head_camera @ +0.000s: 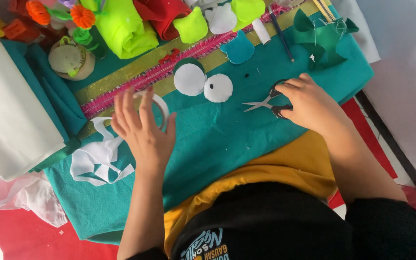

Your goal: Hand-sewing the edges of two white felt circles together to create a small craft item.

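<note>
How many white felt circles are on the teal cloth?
2. One white circle lies just below the pink trim, above the left hand. The other white circle, with a small black dot, lies right beside it, left of the scissors under the right hand. More may be hidden.

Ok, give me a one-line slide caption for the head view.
Left hand on a tape roll, right hand on scissors, over teal felt with two white circles.

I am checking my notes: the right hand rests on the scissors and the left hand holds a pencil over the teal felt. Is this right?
Not quite. In the head view the left hand holds a tape roll, not a pencil. The right hand does rest on the scissors, over the teal felt.
</note>
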